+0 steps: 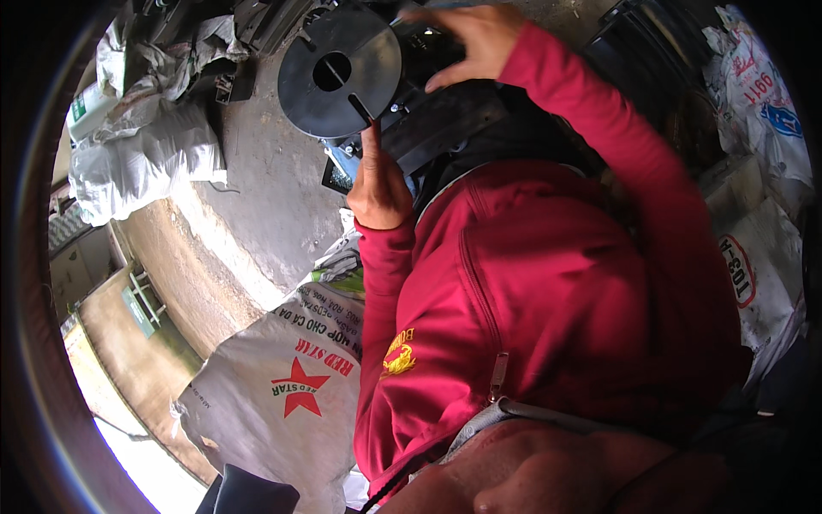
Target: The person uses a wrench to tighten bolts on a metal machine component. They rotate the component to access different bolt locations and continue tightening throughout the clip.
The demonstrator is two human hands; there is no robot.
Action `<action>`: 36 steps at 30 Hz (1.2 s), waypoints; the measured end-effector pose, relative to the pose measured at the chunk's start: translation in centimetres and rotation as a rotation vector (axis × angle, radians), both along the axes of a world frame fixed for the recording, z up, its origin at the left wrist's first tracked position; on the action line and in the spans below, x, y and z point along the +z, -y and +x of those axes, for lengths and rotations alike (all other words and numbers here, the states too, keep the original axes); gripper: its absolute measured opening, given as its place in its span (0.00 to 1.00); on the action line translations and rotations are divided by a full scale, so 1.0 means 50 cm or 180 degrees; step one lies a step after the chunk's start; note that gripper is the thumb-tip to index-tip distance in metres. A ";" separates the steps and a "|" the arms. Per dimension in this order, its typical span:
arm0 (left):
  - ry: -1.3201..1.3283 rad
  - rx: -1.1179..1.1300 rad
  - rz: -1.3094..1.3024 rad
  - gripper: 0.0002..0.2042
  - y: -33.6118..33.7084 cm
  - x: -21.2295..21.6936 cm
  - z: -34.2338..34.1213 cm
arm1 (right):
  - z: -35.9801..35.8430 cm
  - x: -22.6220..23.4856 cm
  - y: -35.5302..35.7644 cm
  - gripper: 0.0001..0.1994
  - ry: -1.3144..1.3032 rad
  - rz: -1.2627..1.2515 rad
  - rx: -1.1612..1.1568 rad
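Observation:
A dark grey round disc (374, 62) with a hole in its middle and narrow slots from its rim stands tilted at the top. My left hand (378, 190) is closed at its lower rim: one digit reaches up to the edge beside a slot, while the other fingers are folded or out of sight. To the right of the disc, my right hand (484, 43) is raised with thumb and fingers spread, and nothing shows between them. Under and beside the disc lies dark metal machinery (432, 128), partly hidden by the disc and my hands.
White plastic sacks (150, 163) lie at the left. A large printed white sack (257, 377) is near my left arm, and more sacks (762, 257) stand at the right. Dark ribbed objects (646, 51) are at upper right. Concrete floor (265, 188) shows left of the machinery.

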State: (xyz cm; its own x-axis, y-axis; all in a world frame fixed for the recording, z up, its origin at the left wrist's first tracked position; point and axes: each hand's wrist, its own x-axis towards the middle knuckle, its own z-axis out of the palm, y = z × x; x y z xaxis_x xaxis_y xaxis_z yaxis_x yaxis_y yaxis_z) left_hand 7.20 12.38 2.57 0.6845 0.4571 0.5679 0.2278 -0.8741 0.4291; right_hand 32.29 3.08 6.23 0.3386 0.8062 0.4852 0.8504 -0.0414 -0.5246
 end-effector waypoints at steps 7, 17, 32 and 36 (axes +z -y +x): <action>-0.0543 0.0190 0.0030 0.27 -0.017 -0.074 -0.006 | 0.030 -0.070 -0.070 0.30 0.0133 -0.0825 0.0448; 0.0158 -0.0106 0.0282 0.28 0.006 -0.013 -0.028 | 0.026 -0.074 -0.069 0.29 0.0309 -0.0799 0.0315; -0.0179 0.0729 -0.0018 0.12 -0.045 -0.079 0.074 | 0.028 -0.084 -0.071 0.29 0.0171 -0.0692 0.0397; 0.0147 0.0605 -0.0892 0.19 -0.005 -0.042 0.036 | 0.028 -0.076 -0.077 0.29 0.0317 -0.0837 0.0401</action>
State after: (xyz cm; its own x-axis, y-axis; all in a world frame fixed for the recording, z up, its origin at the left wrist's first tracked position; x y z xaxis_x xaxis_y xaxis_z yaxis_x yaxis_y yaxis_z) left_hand 9.02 12.65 0.48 0.5485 0.7168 0.4306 0.3501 -0.6645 0.6602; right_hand 33.69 6.94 2.45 0.1892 0.9411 0.2802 0.9041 -0.0556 -0.4237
